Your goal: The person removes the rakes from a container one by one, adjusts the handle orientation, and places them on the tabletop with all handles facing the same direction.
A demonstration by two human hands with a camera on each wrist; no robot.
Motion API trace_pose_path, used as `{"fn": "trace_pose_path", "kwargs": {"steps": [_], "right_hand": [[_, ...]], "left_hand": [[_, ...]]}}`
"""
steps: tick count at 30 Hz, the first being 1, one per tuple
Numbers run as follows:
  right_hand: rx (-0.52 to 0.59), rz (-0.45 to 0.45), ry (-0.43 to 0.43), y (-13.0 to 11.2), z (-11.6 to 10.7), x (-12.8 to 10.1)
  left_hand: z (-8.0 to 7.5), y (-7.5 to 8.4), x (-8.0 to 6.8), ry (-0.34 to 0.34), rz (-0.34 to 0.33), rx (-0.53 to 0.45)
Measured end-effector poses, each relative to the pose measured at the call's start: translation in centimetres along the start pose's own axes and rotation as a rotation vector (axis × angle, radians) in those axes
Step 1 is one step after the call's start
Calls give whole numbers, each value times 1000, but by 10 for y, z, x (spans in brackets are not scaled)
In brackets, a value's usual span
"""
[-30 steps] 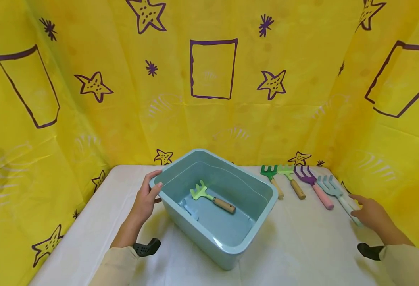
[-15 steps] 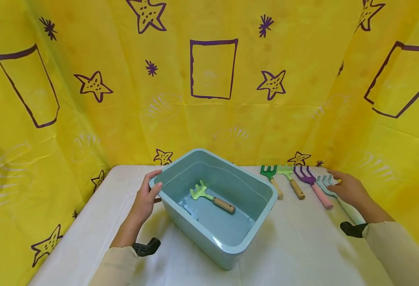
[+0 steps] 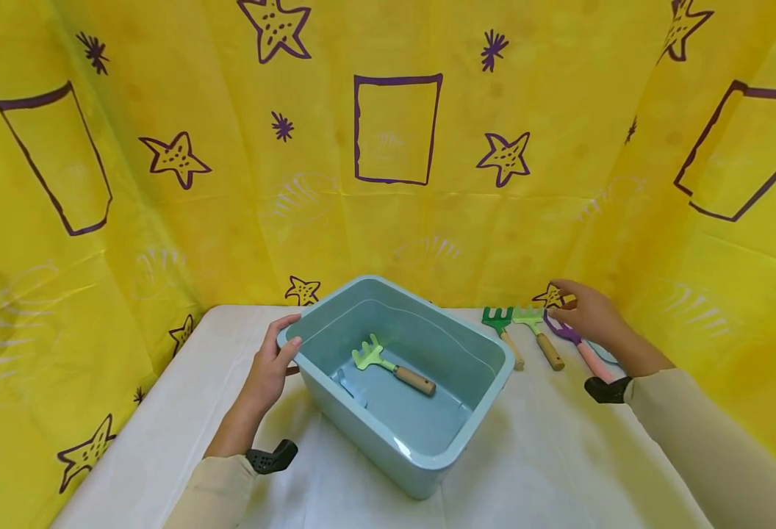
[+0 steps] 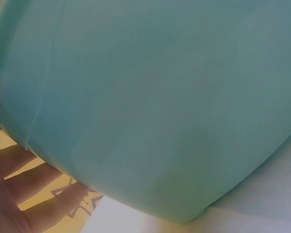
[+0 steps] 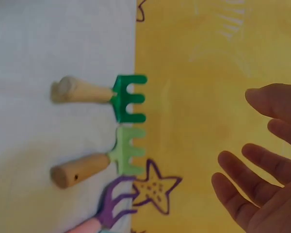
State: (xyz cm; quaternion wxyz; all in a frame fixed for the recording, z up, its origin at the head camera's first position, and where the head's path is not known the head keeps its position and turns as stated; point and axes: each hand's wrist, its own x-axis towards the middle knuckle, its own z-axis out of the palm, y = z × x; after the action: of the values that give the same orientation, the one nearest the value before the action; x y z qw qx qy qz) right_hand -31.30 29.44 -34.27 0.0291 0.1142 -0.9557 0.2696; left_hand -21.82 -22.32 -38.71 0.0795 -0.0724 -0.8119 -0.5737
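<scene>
while the left hand (image 3: 270,371) is still gripping the bin (image 3: 428,470) rim, the right hand (image 3: 589,312), fingers spread and empty, is leaving the pale blue fork for the purple fork (image 3: 563,329) just below its fingertips.

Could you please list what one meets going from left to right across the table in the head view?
Left hand → blue tub → dark green rake → light green rake → purple fork, partly under the right hand.
</scene>
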Motion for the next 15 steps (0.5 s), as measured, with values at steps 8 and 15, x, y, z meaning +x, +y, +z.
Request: {"fn": "trace_pose_path", "kwargs": {"steps": [8, 15], "right_hand": [[18, -74, -25, -41, 5, 16], [21, -123, -55, -70, 14, 29]], "left_hand": [[-1, -31, 11, 12, 7, -4], [0, -39, 15, 34, 33, 12]]}}
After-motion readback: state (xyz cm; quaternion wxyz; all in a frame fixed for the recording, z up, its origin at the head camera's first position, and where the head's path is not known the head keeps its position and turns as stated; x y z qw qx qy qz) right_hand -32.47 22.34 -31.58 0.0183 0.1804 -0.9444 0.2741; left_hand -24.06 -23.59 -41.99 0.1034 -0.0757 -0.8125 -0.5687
